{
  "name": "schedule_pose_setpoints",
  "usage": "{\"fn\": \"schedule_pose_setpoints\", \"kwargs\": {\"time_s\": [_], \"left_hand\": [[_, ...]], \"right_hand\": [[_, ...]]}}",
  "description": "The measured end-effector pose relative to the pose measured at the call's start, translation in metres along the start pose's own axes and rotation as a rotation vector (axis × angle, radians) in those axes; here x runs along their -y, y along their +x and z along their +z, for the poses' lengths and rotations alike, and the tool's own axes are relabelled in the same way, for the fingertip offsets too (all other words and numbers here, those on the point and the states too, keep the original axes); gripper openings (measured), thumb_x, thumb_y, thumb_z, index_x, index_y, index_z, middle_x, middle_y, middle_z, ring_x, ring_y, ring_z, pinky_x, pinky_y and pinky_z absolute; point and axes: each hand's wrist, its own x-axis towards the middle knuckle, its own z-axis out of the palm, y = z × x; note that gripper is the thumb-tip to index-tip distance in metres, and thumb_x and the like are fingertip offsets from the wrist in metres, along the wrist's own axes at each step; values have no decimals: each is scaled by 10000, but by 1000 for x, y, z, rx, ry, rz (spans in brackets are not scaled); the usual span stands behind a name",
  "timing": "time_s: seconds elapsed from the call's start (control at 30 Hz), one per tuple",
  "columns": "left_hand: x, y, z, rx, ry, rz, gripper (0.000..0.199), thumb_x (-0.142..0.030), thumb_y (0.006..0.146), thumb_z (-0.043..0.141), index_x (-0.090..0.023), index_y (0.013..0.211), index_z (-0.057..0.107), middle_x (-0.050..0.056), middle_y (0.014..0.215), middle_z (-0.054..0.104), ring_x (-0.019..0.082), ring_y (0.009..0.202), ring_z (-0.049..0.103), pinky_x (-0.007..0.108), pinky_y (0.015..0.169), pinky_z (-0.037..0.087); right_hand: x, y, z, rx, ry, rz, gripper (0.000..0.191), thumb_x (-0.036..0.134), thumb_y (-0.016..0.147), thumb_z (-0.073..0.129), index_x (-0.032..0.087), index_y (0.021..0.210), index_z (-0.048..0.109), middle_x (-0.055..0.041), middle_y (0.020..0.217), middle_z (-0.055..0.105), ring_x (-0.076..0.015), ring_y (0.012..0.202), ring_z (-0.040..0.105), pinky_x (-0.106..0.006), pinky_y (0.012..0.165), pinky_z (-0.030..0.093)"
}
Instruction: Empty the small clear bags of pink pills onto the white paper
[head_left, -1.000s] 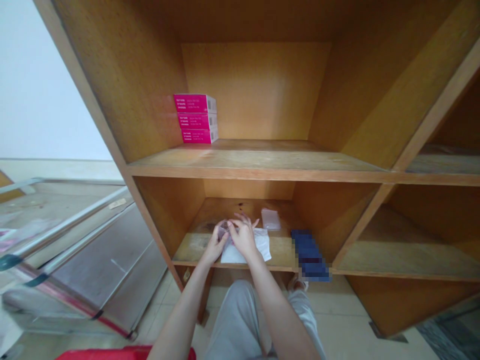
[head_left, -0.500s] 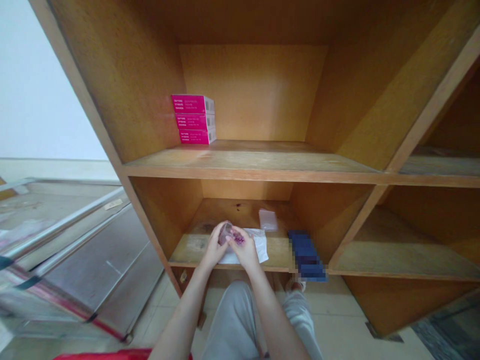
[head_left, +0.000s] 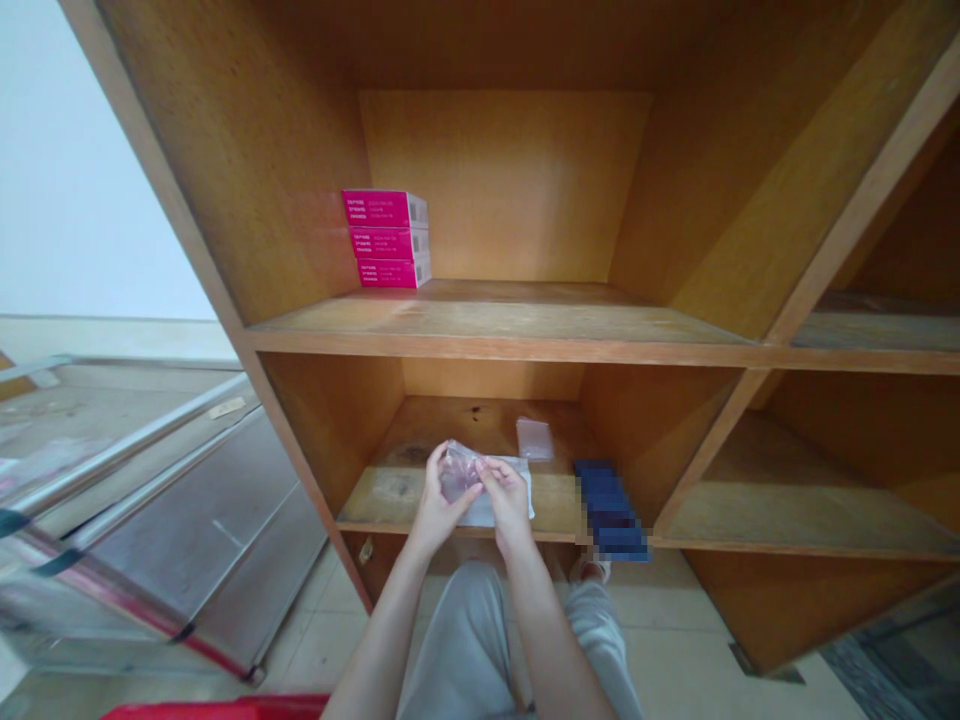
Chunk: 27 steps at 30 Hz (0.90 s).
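Above the lower shelf [head_left: 559, 500], both hands [head_left: 471, 500] now grip the clear bag [head_left: 459, 472], its purple contents hidden.

Wooden shelf [head_left: 562, 502] bearing white sheet [head_left: 480, 512], clear packet [head_left: 535, 440]

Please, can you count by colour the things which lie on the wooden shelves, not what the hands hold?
Bright pink cardboard boxes: 3
Clear flat plastic packet: 1
White thin sheet: 1
Dark blue blurred object: 1
Total: 6
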Motion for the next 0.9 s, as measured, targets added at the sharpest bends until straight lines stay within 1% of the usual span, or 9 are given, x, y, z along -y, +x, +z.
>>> {"fn": "schedule_pose_setpoints", "kwargs": {"time_s": [0.1, 0.2, 0.3, 0.4, 0.47, 0.53, 0.73, 0.9], "left_hand": [[2, -2, 4, -17, -12, -13, 738, -319, 676, 637, -235, 1278, 217, 77, 1035, 527, 200, 965, 540, 402, 892, 403], [2, -3, 6, -48, -48, -56, 707, -335, 682, 628, -232, 1265, 243, 69, 1009, 545, 199, 962, 549, 384, 862, 428], [-3, -2, 2, -60, -156, -181, 544, -386, 747, 537, -221, 1220, 324, 71, 1000, 577, 198, 936, 571, 362, 805, 463], [-9, 1, -3, -78, -243, -261, 369, -417, 776, 481, -183, 1061, 491, 76, 991, 611, 191, 899, 589, 335, 794, 466], [-12, 4, -7, -96, -258, -271, 334, -421, 751, 515, -158, 952, 558, 74, 945, 633, 188, 863, 600, 324, 797, 461], [-14, 6, -8, -106, -275, -270, 319, -412, 724, 552, -146, 897, 585, 69, 890, 647, 183, 812, 610, 321, 781, 465], [-17, 8, -5, -151, -334, -262, 280, -383, 696, 589, -138, 831, 602, 49, 758, 658, 165, 691, 622, 309, 710, 487], [-15, 7, -2, -187, -315, -270, 247, -363, 686, 605, -134, 780, 605, 35, 692, 649, 139, 633, 602, 258, 641, 478]], "right_hand": [[3, 0, -4, -43, 2, -6, 237, 374, 625, 663, 160, 723, 628, -47, 743, 678, -170, 709, 615, -302, 678, 477], [6, -1, -7, -66, -17, -11, 240, 378, 623, 667, 160, 720, 637, -48, 747, 680, -173, 729, 615, -301, 691, 470], [11, -1, -8, -58, -10, -10, 238, 377, 630, 663, 158, 721, 641, -46, 727, 680, -170, 706, 615, -298, 682, 471], [14, -2, -8, -36, 9, -10, 233, 374, 636, 662, 157, 718, 642, -44, 718, 680, -164, 693, 614, -293, 680, 476], [15, -3, -8, -22, 17, -7, 230, 375, 641, 661, 157, 713, 643, -42, 716, 680, -159, 688, 613, -286, 676, 479], [14, -3, -8, -13, 32, 5, 226, 374, 644, 661, 159, 711, 644, -40, 719, 680, -154, 681, 612, -280, 677, 479], [14, -3, -8, -6, 37, 20, 231, 387, 648, 655, 163, 703, 653, -44, 713, 683, -154, 659, 612, -288, 684, 473], [14, -3, -11, -18, 21, -5, 207, 362, 661, 653, 159, 703, 661, -43, 716, 684, -142, 660, 606, -277, 684, 460]]}}
